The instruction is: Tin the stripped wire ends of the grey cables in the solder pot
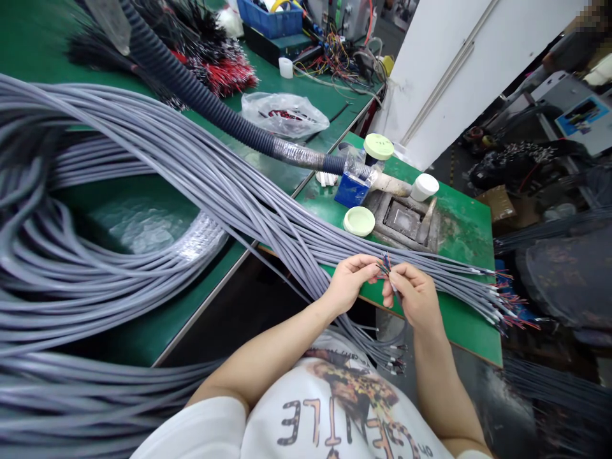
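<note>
Both hands meet over the front edge of the green board, in front of my body. My left hand [352,282] is closed, with thumb and forefinger pinching the thin coloured wires [385,262] that fan out of a cable end. My right hand [417,294] is closed around the same cable end, just below the wires; its fingers hide most of the sheath. Behind my hands runs a thick bundle of grey cables [268,204] across the board. Its far ends [511,299] show stripped red, blue and dark wires. More cable ends [394,363] hang below the board's edge.
A solder pot [404,220] sits behind the bundle, beside a pale green lid [359,221], a white cup [424,187] and a blue box [352,189]. A dark corrugated hose [205,105] reaches over the bench. Coiled cables [109,280] fill the left. A plastic bag [285,116] lies farther back.
</note>
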`<state>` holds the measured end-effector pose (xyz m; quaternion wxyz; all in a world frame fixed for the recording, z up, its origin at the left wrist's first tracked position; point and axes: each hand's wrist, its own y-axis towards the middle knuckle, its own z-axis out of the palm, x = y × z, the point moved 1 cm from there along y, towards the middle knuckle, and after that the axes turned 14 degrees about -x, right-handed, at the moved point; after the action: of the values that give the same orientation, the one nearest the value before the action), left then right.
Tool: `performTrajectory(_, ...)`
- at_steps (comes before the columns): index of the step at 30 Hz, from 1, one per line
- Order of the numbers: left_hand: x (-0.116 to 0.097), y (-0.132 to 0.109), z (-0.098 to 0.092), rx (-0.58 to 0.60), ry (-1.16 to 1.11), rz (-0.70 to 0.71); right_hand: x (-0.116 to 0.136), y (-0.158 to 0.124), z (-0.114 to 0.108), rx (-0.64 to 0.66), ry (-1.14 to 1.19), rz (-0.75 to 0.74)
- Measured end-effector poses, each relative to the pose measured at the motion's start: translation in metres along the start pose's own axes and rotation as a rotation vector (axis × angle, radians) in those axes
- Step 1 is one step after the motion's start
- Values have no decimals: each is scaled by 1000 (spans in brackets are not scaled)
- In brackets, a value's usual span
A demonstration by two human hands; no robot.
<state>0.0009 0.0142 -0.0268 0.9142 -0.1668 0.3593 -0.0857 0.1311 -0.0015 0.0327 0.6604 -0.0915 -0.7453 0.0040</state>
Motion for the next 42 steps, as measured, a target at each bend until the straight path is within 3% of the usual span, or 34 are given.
performTrajectory(10, -5, 0, 3, -3, 14, -4, 1, 0, 0, 18, -25, 13)
performTrajectory(22, -7, -1, 9, 22, -89, -135, 3, -1, 1, 50, -15, 17)
performTrajectory(34, -6, 3, 2, 49, 20, 19, -1, 2, -2, 73, -76, -12)
performTrajectory(42, -8, 1, 3, -13, 73, 90, 1, 1, -1, 53, -91, -48)
